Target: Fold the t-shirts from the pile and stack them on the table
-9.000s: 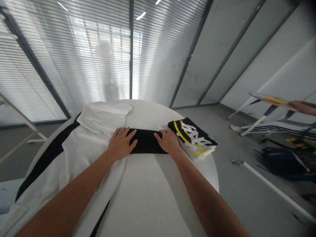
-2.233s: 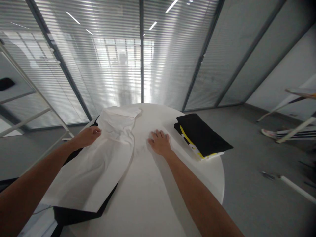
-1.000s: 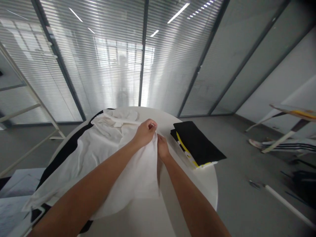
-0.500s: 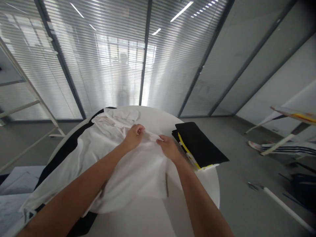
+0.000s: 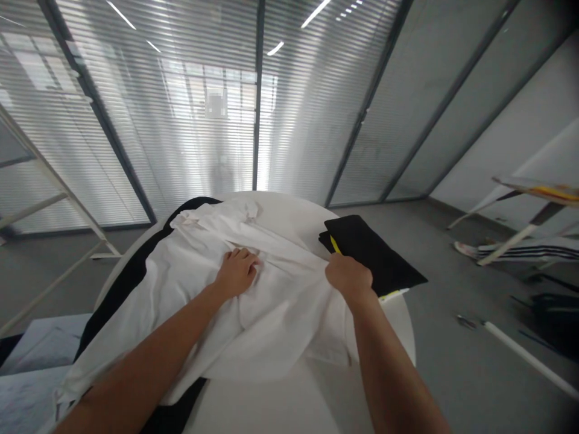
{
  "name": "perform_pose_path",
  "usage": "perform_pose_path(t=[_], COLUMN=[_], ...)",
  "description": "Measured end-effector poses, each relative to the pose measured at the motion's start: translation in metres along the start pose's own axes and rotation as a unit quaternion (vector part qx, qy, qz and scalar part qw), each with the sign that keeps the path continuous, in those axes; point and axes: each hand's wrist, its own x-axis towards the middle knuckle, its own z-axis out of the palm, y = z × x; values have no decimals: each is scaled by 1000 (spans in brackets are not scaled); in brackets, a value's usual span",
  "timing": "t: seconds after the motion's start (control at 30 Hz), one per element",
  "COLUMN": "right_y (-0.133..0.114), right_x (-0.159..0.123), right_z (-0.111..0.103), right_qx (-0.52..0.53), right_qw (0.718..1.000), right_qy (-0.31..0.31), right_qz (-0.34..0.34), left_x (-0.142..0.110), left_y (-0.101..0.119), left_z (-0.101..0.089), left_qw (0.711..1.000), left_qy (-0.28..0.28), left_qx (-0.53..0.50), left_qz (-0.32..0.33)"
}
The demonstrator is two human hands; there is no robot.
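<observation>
A white shirt (image 5: 280, 313) lies spread and wrinkled across the round table (image 5: 289, 398), with a bunched part at the far left. My left hand (image 5: 237, 274) rests on top of the cloth near its middle, fingers bent a little and lying on it. Closed in a fist, my right hand (image 5: 348, 277) grips the shirt's right edge and holds it taut, with folds running between the two hands. Black cloth (image 5: 183, 404) shows from under the shirt along the left side.
A folded black item (image 5: 380, 253) with yellow edging lies at the table's right, just beyond my right hand. Papers (image 5: 49, 343) are at the lower left beside a white metal frame (image 5: 67, 193). Glass panels with blinds (image 5: 208, 150) stand behind; a white pole (image 5: 529, 355) is at right.
My right hand has moved right, drawing the shirt's edge toward the black item. My left hand has let go of the edge and come down onto the cloth, slightly nearer.
</observation>
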Motion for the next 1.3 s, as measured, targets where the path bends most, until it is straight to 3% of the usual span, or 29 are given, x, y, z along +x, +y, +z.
perform_pose_path(t=[0.13,0.33,0.43,0.5,0.63,0.7,0.87,0.97,1.17,1.3], right_y=[-2,-5,-24,-43,-87,-106,-141,-150,-152,-148], right_x=[-2,-7,-16,-22,-27,-20,20,43,64,77], right_z=[-8,-12,-7,0,12,13,-3,-12,2,18], right_qx=[21,38,0,-18,-18,-16,-1,19,35,108], right_qw=[999,991,980,976,968,961,952,950,928,902], right_qy=[4,99,188,218,163,124,10,-54,-74,-82], right_qz=[36,81,58,3,-189,-247,-306,-306,-363,-409], left_x=[-1,-1,-2,-2,-2,-2,-3,-3,0,1], left_y=[1,1,1,1,3,3,2,-1,-1,1], left_z=[1,-2,-2,-3,-5,-6,-3,-2,-3,-4], left_qw=[1000,1000,999,999,999,999,999,999,999,999], left_qy=[-20,-18,-24,-29,-39,-40,-30,-30,-34,-38], left_qx=[18,7,12,17,21,18,13,10,14,14], left_qz=[5,24,26,25,21,23,20,23,13,3])
